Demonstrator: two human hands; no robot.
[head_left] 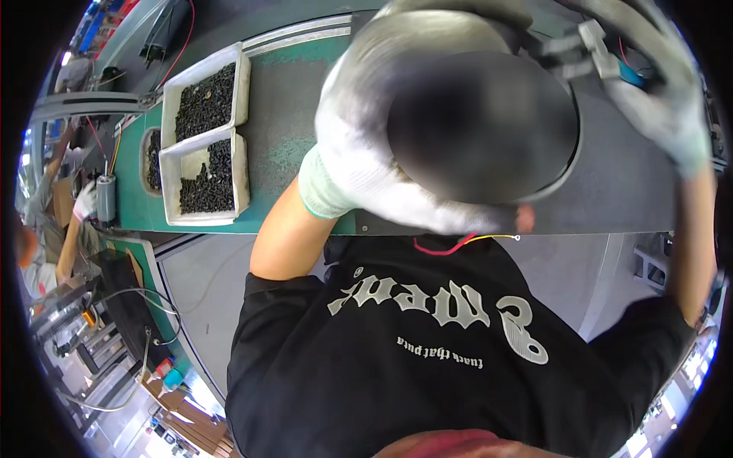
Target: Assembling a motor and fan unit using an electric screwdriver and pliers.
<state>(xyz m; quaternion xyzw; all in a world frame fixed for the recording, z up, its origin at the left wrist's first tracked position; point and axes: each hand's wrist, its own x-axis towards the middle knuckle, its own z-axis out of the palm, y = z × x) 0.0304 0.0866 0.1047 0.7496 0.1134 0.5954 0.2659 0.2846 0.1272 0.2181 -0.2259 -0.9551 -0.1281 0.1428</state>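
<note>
Biggest thing in view is the green-topped work table w/ metal edge rail [282, 99], running left to right across the far half. Sitting on its right part is a big round dark disc w/ a pale metal rim [481, 122], blurry, prob mid-motion. Left hand in a worn whitish knit glove [366, 168] is laid over the disc's near-left rim, fingers wrapped along the edge, gripping it. Right hand in a grey-white glove [657, 99] is on the far-right side of the disc, fingers curled over that rim by some grey metal bits, tbh too blurry to tell exactly what it's clamping. Far left on the table: two white rectangular plastic trays full of small black parts [206, 141], side by side, touching. Thin red and yellow wires [458, 244] hang off the near table edge, just below the disc.
</note>
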